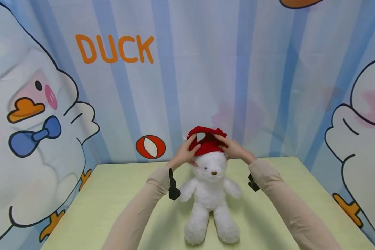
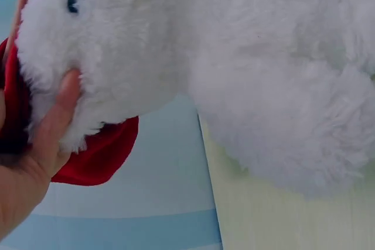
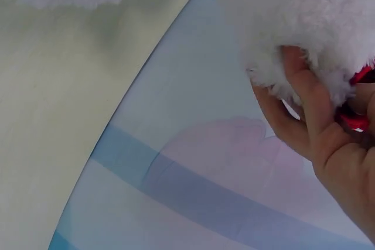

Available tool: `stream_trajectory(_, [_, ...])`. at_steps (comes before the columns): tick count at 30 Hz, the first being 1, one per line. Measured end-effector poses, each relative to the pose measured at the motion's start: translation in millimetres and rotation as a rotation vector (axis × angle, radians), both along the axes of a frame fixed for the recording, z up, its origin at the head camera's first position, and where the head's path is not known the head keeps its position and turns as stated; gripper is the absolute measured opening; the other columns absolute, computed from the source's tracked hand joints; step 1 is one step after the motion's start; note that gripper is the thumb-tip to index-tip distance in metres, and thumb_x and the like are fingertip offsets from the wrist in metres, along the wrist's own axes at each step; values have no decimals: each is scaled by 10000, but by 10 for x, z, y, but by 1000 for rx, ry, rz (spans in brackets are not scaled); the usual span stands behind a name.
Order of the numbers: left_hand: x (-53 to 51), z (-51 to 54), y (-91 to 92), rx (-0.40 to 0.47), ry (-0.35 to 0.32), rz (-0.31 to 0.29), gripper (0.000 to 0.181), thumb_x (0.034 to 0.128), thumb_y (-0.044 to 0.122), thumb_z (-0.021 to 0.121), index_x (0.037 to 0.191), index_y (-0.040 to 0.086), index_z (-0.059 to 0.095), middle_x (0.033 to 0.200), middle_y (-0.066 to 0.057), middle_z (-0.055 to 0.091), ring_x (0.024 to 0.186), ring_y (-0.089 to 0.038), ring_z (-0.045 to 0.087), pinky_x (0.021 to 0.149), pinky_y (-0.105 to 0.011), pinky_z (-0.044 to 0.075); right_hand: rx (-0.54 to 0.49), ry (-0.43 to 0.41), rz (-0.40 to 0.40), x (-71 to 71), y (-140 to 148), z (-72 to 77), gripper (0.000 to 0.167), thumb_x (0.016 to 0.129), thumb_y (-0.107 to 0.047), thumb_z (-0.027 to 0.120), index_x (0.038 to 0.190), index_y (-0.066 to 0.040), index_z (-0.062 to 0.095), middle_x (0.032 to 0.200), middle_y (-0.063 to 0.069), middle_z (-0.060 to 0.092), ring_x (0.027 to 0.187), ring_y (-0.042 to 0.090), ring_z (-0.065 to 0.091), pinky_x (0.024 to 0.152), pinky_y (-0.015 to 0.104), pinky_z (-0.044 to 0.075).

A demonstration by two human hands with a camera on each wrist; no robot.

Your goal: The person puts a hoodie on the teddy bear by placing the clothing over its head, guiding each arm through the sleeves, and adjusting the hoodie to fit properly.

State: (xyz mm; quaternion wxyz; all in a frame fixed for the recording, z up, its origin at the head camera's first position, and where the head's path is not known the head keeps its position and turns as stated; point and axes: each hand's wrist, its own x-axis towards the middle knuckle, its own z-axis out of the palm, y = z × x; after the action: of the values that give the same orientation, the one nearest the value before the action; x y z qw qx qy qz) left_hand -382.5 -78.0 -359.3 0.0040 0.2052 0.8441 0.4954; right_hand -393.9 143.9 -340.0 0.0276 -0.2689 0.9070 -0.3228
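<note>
A white plush bear [image 1: 210,194] faces forward on the table, its legs stretched toward me. A red cloth hat [image 1: 208,148] covers the top of its head, with an opening in its raised upper part. My left hand [image 1: 183,152] grips the hat's left side; in the left wrist view a finger [image 2: 69,89] presses into the fur and red cloth hangs behind. On the other side my right hand [image 1: 235,149] grips the hat's edge. The right wrist view shows its fingers [image 3: 316,100] bent against the white fur, red cloth partly hidden by them.
The pale yellow table [image 1: 122,198] extends to both sides of the bear. Behind it hangs a blue striped curtain [image 1: 193,69] printed with ducks and a red ball. Black wrist straps [image 1: 174,191] sit at both cuffs.
</note>
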Motion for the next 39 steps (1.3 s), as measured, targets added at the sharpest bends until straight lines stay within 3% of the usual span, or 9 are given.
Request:
stream_trajectory(3, [-5, 36, -21, 31, -106, -68, 661, 916, 307, 470, 1441, 253, 72, 1506, -66, 90, 978, -316, 603, 616, -370, 536, 11, 5, 25, -5, 16, 16, 542, 941, -78, 383, 1433, -112, 156, 1410, 276, 248, 496, 142, 441, 511, 258, 429])
stream_trajectory(6, [-8, 23, -60, 40, -114, -116, 706, 908, 253, 498, 1444, 234, 40, 1511, -69, 39, 1140, -338, 497, 632, -366, 536, -32, -19, 36, -13, 27, 10, 544, 935, -88, 419, 1428, -136, 195, 1420, 252, 247, 469, 141, 391, 494, 268, 425])
stream_trajectory(10, [0, -35, -89, 45, -78, -99, 698, 905, 158, 503, 1446, 212, 65, 1506, -86, 60, 889, -361, 608, 577, -356, 532, -122, -84, 7, -20, 24, -24, 535, 899, -112, 505, 1388, -227, 321, 1254, 278, 450, 403, 115, 300, 479, 275, 423])
stream_trajectory(16, [-1, -137, -91, -26, 25, -27, 653, 892, 61, 503, 1437, 160, 159, 1483, -129, 172, 547, -252, 593, 500, -296, 509, -260, -179, 73, -48, 74, -124, 473, 892, -74, 508, 1342, -182, 412, 1126, 244, 555, 515, 86, 490, 527, 273, 460])
stream_trajectory(22, [-24, -192, -133, 117, -1, -120, 511, 883, -24, 470, 1368, 92, 355, 1429, -146, 300, 447, -177, 556, 534, -339, 524, -442, -293, 134, -59, 220, -267, 427, 879, 54, 398, 1296, -22, 450, 824, 49, 665, 730, 96, 640, 597, 270, 515])
stream_trajectory(29, [-68, -352, -195, 240, -68, -184, 536, 894, -53, 421, 1388, 129, 319, 1477, -110, 196, 385, -139, 461, 574, -327, 533, -520, -172, 44, 10, 213, -469, 619, 795, 137, 439, 1350, -134, 392, 1148, 233, 577, 811, 65, 621, 610, 338, 527])
stream_trajectory(33, [-85, -416, -204, 128, -18, -111, 630, 889, -72, 415, 1418, 220, 236, 1495, -88, 137, 404, -197, 472, 514, -316, 521, -537, -151, -28, 28, 147, -540, 740, 768, 179, 380, 1379, -236, 333, 1233, 280, 495, 741, 121, 638, 567, 429, 526])
stream_trajectory(35, [-86, -433, -209, 11, 30, -74, 658, 888, -58, 428, 1417, 274, 220, 1440, -143, 262, 456, -214, 499, 488, -299, 512, -518, -157, -80, 39, 116, -575, 767, 761, 190, 353, 1396, -234, 287, 1106, 316, 542, 635, 166, 634, 549, 430, 524])
stream_trajectory(39, [-83, -454, -240, -215, 188, -33, 691, 874, -63, 451, 1406, 317, 230, 960, -302, 524, 488, -304, 447, 482, -250, 486, -471, -135, -176, 69, 34, -645, 735, 755, 184, 376, 1403, -145, 272, 1006, 320, 577, 582, 181, 628, 548, 378, 530])
